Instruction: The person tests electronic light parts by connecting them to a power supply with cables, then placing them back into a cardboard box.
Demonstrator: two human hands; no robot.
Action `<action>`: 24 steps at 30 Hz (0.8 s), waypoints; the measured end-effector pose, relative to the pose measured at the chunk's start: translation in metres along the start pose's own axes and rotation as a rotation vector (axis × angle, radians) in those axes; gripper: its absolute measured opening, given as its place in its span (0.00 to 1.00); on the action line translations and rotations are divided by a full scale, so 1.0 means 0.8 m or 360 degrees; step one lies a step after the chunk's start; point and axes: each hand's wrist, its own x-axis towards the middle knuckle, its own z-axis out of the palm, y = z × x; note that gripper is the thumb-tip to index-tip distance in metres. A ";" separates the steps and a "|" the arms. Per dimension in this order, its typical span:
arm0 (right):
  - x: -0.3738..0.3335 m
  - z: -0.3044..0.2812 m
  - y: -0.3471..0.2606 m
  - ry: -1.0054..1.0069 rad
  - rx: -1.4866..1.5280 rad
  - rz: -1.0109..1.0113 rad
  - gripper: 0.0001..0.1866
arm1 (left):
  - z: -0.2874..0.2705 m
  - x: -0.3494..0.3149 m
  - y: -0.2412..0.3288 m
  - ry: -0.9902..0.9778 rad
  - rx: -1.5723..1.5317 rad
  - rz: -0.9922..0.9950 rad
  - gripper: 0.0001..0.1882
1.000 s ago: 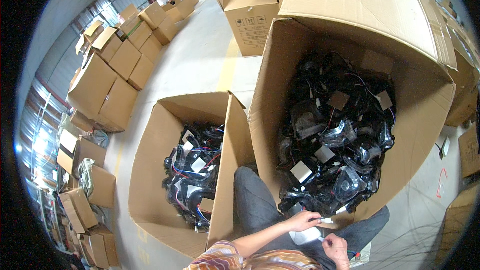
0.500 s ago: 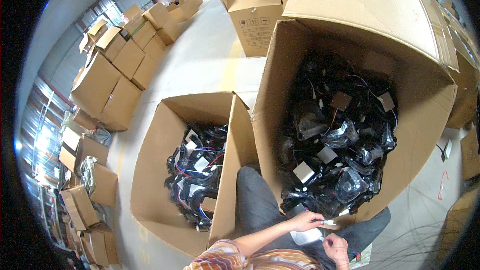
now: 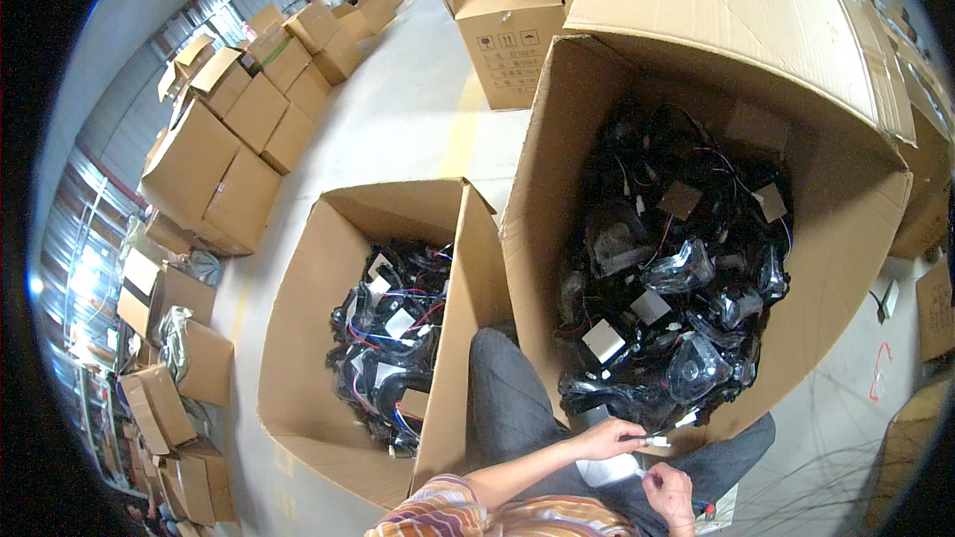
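My left hand (image 3: 609, 438) is closed in a pinch on a thin dark cable with a white connector (image 3: 657, 442) at its end, near the front wall of the large box. Just right of it and lower, my right hand (image 3: 668, 490) is closed with curled fingers beside a small whitish bit; what it grips is too small to tell. Between the hands, over my lap, lies a smooth white piece (image 3: 600, 473). Directly ahead, a large open cardboard box (image 3: 836, 338) holds a heap of black plastic parts (image 3: 696, 368) with clear covers, wires and pale square tags.
To the left, a smaller open carton (image 3: 298, 358) holds similar black parts (image 3: 398, 328) with coloured wires. Another open carton (image 3: 512, 50) stands farther ahead. Stacked cartons (image 3: 239, 119) line the left side. My knees (image 3: 507, 388) press close to both boxes.
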 end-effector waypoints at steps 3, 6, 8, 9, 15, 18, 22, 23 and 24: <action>-0.001 -0.003 -0.004 -0.0023 -0.0002 0.0042 0.04 | -0.001 0.001 0.007 -0.0036 -0.0017 -0.0074 0.07; -0.004 -0.001 -0.001 -0.0011 0.0037 0.0030 0.04 | 0.002 0.000 0.008 -0.0009 -0.0071 -0.0100 0.07; -0.004 0.001 0.001 -0.0055 0.0067 0.0029 0.04 | 0.006 -0.001 0.002 -0.0008 -0.0040 -0.0087 0.07; -0.005 0.001 0.002 -0.0050 0.0068 0.0029 0.04 | 0.008 -0.002 0.000 0.0007 -0.0027 -0.0061 0.07; -0.005 0.004 0.006 -0.0039 0.0019 0.0022 0.04 | 0.008 -0.001 -0.002 -0.0019 -0.0028 -0.0091 0.08; -0.004 0.004 0.007 -0.0033 0.0007 0.0002 0.04 | 0.006 0.000 0.002 -0.0059 0.0034 -0.0114 0.08; -0.001 0.004 0.006 -0.0010 -0.0002 -0.0019 0.04 | 0.009 0.001 -0.005 -0.0040 -0.0005 -0.0135 0.09; 0.000 0.004 0.005 -0.0012 -0.0007 -0.0015 0.04 | 0.009 0.002 -0.006 -0.0035 -0.0001 -0.0106 0.08; 0.000 0.004 0.005 -0.0010 -0.0005 -0.0015 0.04 | 0.009 0.002 -0.006 -0.0036 0.0002 -0.0106 0.08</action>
